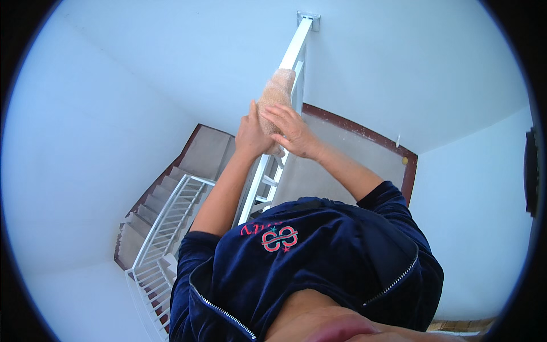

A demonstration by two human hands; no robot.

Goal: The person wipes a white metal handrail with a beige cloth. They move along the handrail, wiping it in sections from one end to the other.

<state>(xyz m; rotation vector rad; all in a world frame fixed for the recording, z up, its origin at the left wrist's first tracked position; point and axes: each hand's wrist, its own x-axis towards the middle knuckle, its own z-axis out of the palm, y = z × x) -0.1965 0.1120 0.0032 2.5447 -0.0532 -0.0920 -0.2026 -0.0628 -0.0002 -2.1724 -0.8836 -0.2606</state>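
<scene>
A beige cloth [277,91] is draped over and around the white handrail [295,48], covering a stretch of it. My left hand [250,135] grips the cloth from the left side of the rail, with its thumb and part of its fingers showing. Over the cloth's right side lies my right hand [296,134], its fingers curved onto the fabric and its thumb near the left hand. The two hands are close together. Part of the left hand's fingers is hidden behind the cloth and rail.
The handrail meets the wall at a metal bracket [308,21]. Grey stairs [156,199] with a white balustrade [171,219] run down on the left. To the right is a grey landing [347,148] edged by a dark red skirting band [364,126]. Pale walls surround the stairwell.
</scene>
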